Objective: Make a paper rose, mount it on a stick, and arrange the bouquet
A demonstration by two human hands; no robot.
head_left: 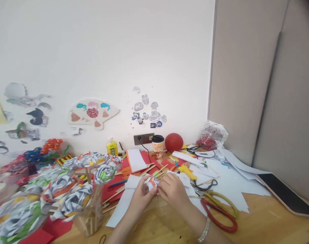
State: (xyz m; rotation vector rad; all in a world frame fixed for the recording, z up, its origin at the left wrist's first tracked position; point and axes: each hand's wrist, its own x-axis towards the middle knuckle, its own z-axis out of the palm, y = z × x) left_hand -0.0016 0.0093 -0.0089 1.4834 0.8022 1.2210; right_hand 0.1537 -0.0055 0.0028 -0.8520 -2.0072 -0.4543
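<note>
Between my two hands is a small paper flower (pixel 151 183) of white and orange folds, held just above the table. My left hand (pixel 141 196) curls round its left side, thumb and fingers closed on it. From the right, my right hand (pixel 172 190) pinches its edge, the fingertips partly hidden behind the hand. White paper sheets (pixel 122 205) and thin wooden sticks (pixel 116 196) lie close to my hands. A yellow glue gun (pixel 187 172) rests beyond my right hand, and large scissors (pixel 224 217) with red and yellow handles lie beside my right wrist.
Finished paper flowers (pixel 77 200) crowd the left, some in a clear cup of sticks (pixel 89 220). Along the wall stand a yellow bottle (pixel 112 147), a lidded paper cup (pixel 158 149) and a red balloon-like ball (pixel 173 142). A dark tablet (pixel 286 195) lies at right.
</note>
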